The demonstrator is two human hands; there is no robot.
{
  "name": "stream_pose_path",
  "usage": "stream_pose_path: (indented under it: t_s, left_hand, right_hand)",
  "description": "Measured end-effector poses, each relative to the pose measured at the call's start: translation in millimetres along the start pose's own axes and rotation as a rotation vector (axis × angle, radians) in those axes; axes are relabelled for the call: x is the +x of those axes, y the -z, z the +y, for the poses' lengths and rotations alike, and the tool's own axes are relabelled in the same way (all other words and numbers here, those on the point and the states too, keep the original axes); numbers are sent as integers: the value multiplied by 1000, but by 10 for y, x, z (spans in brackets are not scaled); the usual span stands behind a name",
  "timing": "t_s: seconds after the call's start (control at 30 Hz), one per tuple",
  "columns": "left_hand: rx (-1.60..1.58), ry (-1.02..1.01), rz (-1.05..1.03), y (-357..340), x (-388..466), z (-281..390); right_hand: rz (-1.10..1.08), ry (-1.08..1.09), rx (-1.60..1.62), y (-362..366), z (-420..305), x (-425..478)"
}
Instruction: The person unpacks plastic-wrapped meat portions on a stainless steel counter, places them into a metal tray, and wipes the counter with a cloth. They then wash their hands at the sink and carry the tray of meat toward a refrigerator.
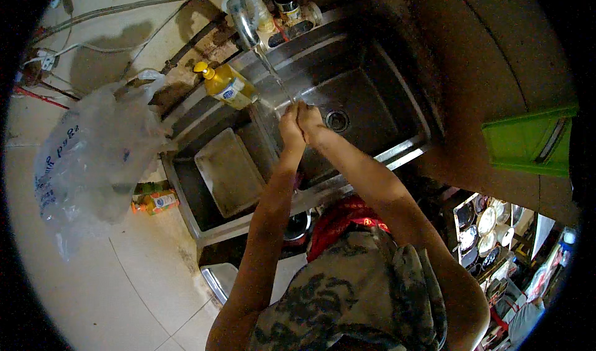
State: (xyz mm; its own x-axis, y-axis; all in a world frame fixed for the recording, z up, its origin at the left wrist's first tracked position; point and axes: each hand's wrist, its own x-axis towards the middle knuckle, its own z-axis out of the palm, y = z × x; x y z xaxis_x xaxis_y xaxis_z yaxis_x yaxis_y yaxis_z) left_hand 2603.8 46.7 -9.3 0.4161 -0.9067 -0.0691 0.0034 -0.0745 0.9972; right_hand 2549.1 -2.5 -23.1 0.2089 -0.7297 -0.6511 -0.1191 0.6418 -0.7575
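Observation:
My left hand [290, 126] and my right hand [309, 119] are pressed together over the right basin of a stainless steel double sink [386, 95]. Running water [274, 74] falls from a metal faucet [246, 27] onto my fingertips. The palms face each other, so whatever may lie between them is hidden. Just right of my hands is the round drain [337, 120]. A yellow pump bottle of liquid soap [228, 88] stands on the sink by the divider. In the left basin rests a pale rectangular tray or board [230, 174].
A large clear plastic bag [102, 165] hangs at left, near an orange bottle [156, 202]. A dark-lidded jar [287, 4] sits beside the faucet. Off to the right are a green plastic container [531, 141] and a rack of pot lids [486, 225]. Cables [116, 13] run along the tiled wall.

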Motion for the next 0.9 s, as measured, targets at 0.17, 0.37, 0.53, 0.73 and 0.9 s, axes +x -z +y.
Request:
stream_pose_path:
  t_s: [0.17,0.37,0.53,0.73,0.9]
  left_hand:
    - [-275,191,46,-127,-128,180]
    - [-1149,287,-294,200,345,-209]
    - [-595,714,56,-146,456,-36]
    - [-843,569,28,-184,347,-94]
    - [-992,151,21,-684,-273,805]
  right_hand:
    - [-140,-160,635,53,128,159]
    - [-350,-33,1029,75,-239,-842]
    - [-133,597,-259,524,-141,-636]
    - [125,1508,-1299,562,-337,-391]
    - [77,592,-952,211,-586,-24]
